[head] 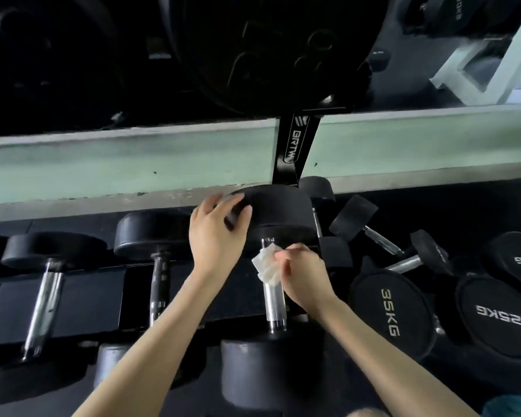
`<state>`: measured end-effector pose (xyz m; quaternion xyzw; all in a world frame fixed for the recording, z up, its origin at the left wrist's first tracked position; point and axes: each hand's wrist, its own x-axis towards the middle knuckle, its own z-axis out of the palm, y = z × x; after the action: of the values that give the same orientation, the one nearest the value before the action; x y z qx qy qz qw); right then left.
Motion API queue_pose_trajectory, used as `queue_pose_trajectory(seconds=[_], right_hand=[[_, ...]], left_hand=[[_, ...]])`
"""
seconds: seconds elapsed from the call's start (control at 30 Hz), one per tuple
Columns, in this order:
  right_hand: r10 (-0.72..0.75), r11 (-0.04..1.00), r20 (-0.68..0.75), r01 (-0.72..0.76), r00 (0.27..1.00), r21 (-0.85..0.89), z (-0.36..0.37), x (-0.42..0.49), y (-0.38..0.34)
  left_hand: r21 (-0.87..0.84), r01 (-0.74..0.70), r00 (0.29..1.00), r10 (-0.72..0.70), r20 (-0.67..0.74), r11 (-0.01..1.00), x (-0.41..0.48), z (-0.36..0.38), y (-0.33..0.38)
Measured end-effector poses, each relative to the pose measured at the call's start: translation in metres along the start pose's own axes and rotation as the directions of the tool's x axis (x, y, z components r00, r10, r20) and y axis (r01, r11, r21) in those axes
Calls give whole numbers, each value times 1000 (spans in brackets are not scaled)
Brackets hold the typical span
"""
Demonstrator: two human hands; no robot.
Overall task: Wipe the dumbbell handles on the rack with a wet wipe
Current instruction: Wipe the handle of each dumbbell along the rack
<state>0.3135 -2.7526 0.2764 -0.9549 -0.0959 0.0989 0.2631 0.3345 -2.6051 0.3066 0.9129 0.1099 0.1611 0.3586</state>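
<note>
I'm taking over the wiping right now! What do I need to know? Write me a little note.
The left hand holds nothing. It rests on the far head of the dumbbell.
The right hand grips the wet wipe, pressed against the upper part of that dumbbell's handle.
Done: the picture doesn't show which handles are already wiped.
Left: probably the bare lower part of this handle. The middle handle and leftmost handle on the rack may need wiping too.

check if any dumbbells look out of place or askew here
Yes: right of the dumbbell being wiped, a few small dumbbells lie jumbled at crossing angles, while those on the rack sit parallel. Nothing looks spilled or damaged.
</note>
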Motion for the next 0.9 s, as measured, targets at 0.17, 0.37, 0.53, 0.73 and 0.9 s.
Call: queue_pose_trajectory(seconds=[0.17,0.37,0.53,0.73,0.9], right_hand=[[1,996,-109,9,994,88,8,2,-3],[-208,971,-42,201,977,-131,21,9,14],[-247,969,-38,248,968,12,29,8,37],[11,922,-146,47,989,385,38,8,29],[189,904,-95,-136,977,405,38,31,20]], left_hand=[[-34,-40,989,45,143,999,20,17,-9],[-34,-141,970,145,194,989,22,20,-21],[-91,-165,970,178,165,982,26,24,-26],[-93,-175,971,187,146,980,25,28,-28],[-83,-164,974,174,143,983,23,29,-27]])
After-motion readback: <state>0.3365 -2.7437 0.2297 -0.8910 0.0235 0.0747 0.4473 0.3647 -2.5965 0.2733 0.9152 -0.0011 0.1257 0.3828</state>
